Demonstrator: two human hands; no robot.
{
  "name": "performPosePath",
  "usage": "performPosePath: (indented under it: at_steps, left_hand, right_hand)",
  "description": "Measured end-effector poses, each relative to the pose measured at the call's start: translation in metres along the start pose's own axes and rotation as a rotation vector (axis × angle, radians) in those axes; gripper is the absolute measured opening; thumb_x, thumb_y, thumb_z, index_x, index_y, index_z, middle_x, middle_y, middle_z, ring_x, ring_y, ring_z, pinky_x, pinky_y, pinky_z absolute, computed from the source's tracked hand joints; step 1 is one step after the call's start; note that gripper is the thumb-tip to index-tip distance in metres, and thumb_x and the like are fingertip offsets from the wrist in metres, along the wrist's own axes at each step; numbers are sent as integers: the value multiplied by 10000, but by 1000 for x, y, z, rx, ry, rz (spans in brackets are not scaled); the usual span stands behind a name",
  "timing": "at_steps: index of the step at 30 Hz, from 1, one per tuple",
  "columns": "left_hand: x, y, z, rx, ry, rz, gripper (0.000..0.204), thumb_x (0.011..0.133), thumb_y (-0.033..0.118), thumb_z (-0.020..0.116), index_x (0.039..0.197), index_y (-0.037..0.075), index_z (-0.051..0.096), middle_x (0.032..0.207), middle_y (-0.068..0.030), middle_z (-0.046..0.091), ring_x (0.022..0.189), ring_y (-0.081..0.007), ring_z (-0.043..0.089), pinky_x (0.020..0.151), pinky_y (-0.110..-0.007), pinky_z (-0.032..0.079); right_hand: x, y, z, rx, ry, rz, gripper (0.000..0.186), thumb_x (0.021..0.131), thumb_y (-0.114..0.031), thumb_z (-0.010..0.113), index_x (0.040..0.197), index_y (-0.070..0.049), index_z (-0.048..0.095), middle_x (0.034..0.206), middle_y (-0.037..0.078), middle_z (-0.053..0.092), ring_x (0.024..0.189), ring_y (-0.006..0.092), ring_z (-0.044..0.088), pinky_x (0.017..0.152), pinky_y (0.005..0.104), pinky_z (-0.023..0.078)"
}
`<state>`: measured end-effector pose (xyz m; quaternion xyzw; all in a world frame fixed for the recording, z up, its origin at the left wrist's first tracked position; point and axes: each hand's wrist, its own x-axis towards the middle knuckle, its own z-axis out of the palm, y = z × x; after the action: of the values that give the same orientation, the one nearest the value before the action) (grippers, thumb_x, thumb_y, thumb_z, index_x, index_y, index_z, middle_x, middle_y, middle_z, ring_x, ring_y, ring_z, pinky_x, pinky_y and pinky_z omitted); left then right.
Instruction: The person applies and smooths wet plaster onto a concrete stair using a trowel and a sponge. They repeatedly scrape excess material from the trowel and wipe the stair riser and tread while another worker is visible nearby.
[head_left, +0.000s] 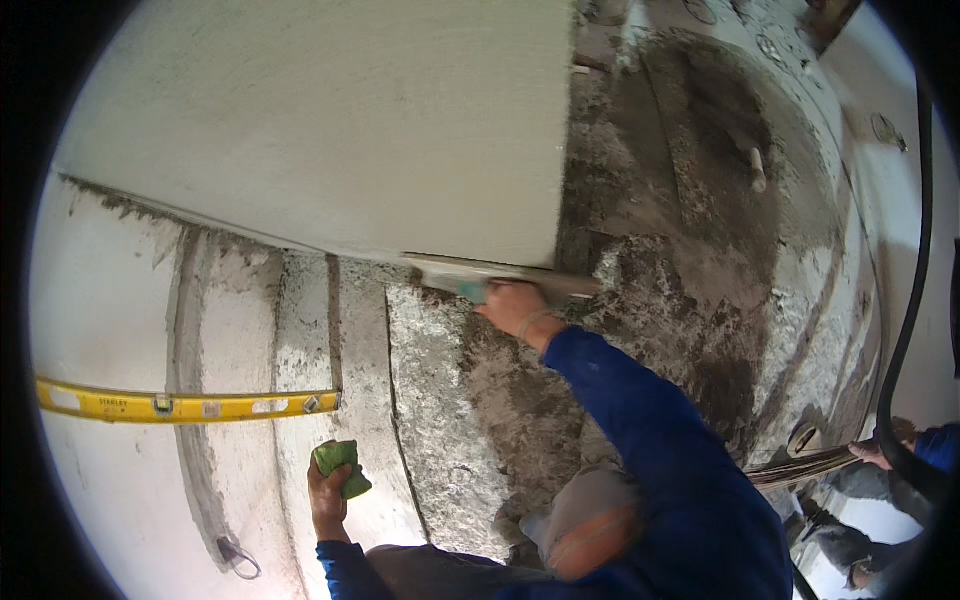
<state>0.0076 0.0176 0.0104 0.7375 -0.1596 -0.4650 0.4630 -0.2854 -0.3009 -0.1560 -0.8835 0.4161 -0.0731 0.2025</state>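
My left hand [328, 492], low in the view, grips a folded green sponge or cloth [344, 466]. My right hand [512, 310], in the middle, is closed on the green handle of a long, flat trowel [440, 270]. The trowel's blade lies along the lower edge of a large, smooth, pale plastered surface [350, 120]. Below and right of the blade is rough, mottled grey-brown wall [640, 340], with whiter strips and filled channels at the left.
A yellow spirit level [240, 408] lies horizontally across the left wall. At right hangs a thick black hose [914, 300]. Another person's hand [868, 452], in a blue sleeve, holds a bundle of cables [800, 470]. A wire loop [243, 565] sticks out at lower left.
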Motion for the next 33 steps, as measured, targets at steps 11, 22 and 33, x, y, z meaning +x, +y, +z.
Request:
performPosePath:
  at_steps: [11, 22, 33]
  left_hand:
    - [-3, -8, -20, -35, 20, 14, 526, 741, -2, 627, 1246, 15, 481, 1000, -134, 609, 789, -265, 651, 696, -386, 576]
    - [8, -11, -12, -26, -37, -8, 538, 739, -14, 627, 1257, 13, 485, 1006, -129, 620, 805, -253, 656, 720, -381, 574]
    - [14, -11, -9, -47, -49, -19, 540, 735, -44, 627, 1255, 5, 488, 1005, -126, 628, 806, -250, 660, 736, -372, 577]
  right_hand:
    - [58, -153, -41, 339, 85, -113, 473, 924, -403, 580, 960, 67, 605, 686, 195, 656, 676, 308, 687, 612, 423, 552]
    - [-76, 4, -12, -92, 33, 34, 507, 928, -478, 561, 1068, 4, 637, 780, 180, 691, 699, 295, 696, 564, 404, 575]
    - [-50, 34, 3, -114, -123, 93, 584, 975, -489, 473, 1266, 10, 559, 829, 195, 704, 713, 295, 701, 600, 440, 584]
